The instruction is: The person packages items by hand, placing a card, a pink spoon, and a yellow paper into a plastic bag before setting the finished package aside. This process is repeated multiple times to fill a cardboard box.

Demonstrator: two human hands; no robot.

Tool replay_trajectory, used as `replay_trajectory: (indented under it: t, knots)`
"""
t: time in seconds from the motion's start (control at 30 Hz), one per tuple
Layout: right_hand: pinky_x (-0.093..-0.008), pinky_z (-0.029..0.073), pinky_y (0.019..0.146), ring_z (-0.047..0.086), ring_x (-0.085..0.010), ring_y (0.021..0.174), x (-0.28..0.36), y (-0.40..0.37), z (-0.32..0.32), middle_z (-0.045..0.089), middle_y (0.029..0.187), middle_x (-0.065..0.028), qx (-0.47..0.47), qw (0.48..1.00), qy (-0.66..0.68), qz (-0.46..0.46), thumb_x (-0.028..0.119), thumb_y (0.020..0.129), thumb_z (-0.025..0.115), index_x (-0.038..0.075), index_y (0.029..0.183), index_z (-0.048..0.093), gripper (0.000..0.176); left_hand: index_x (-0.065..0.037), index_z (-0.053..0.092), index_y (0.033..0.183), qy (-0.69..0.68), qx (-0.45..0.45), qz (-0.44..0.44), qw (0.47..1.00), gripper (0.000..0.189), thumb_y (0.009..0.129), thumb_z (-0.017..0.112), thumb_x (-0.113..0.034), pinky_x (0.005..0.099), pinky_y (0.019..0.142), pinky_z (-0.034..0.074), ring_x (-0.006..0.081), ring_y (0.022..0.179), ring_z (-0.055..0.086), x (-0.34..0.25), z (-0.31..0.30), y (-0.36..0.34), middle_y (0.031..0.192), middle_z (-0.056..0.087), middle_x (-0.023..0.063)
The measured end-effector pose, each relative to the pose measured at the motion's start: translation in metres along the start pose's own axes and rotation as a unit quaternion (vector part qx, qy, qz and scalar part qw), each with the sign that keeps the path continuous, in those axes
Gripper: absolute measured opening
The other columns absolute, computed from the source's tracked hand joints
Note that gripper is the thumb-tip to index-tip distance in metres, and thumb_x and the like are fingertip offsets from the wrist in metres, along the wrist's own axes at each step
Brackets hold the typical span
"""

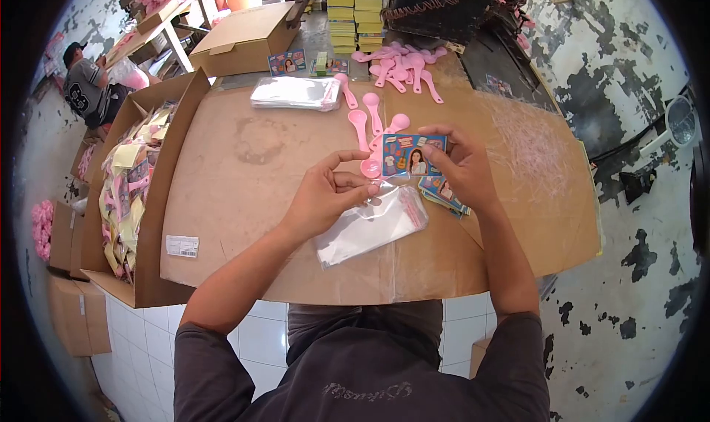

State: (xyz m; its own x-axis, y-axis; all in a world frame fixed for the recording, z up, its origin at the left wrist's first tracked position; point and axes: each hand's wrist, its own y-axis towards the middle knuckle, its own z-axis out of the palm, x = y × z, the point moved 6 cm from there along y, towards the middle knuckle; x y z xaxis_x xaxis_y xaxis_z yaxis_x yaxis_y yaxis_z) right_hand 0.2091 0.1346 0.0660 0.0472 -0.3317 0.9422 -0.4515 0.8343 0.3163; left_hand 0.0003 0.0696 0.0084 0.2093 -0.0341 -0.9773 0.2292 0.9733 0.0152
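Note:
My right hand (462,167) is closed on a blue printed card (399,154) with a portrait on it, thumb on its face. My left hand (325,193) pinches the upper edge of a clear plastic bag (384,193), just left of the card. Beneath lies a stack of clear plastic bags (362,233). Several more printed cards (447,196) are piled under my right hand. Pink plastic spoons (359,126) lie just beyond the card, and one spoon's bowl (370,168) shows between my hands.
On the left, a tall open carton (148,278) holds many filled packets. Farther back are another bag stack (296,93), a heap of pink spoons (407,63), card stacks (342,19) and a closed box (244,37). A person (92,89) sits at far left.

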Motion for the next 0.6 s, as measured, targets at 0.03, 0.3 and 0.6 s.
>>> replay_trajectory:
  t: [0.03, 0.3, 0.6]
  knots:
    - [-0.0283, 0.056, 0.084, 0.067, -0.0093, 0.093, -0.002, -0.003, 0.000, 0.071, 0.104, -0.0065, -0.018, 0.999, 0.046, -0.003, 0.003, 0.098, 0.065, -0.001, 0.123, 0.066, 0.025, 0.003, 0.045, 0.144, 0.012, -0.003, -0.007, 1.000, 0.055, 0.097, 0.072, -0.003, 0.0256, 0.075, 0.057, 0.0152, 0.091, 0.074, 0.002, -0.001, 0.000, 0.102, 0.078, 0.0152]
    - [-0.0303, 0.054, 0.083, 0.067, -0.0127, 0.096, -0.013, -0.015, 0.006, 0.071, 0.106, -0.0041, 0.116, 0.973, -0.186, -0.074, 0.005, 0.095, 0.069, 0.007, 0.127, 0.067, 0.032, 0.002, 0.045, 0.148, 0.065, 0.009, 0.029, 0.997, 0.058, 0.096, 0.071, -0.001, 0.0262, 0.079, 0.057, 0.0123, 0.091, 0.072, 0.004, 0.008, -0.003, 0.101, 0.077, 0.0134]
    - [-0.0245, 0.052, 0.076, 0.065, -0.0080, 0.089, -0.034, -0.018, 0.022, 0.072, 0.101, -0.0053, 0.010, 0.999, 0.012, 0.036, 0.003, 0.093, 0.074, -0.003, 0.121, 0.064, 0.030, -0.002, 0.047, 0.146, 0.121, -0.022, 0.007, 0.992, 0.053, 0.098, 0.069, -0.003, 0.0235, 0.074, 0.057, 0.0101, 0.092, 0.071, -0.004, 0.009, -0.005, 0.103, 0.075, 0.0104]
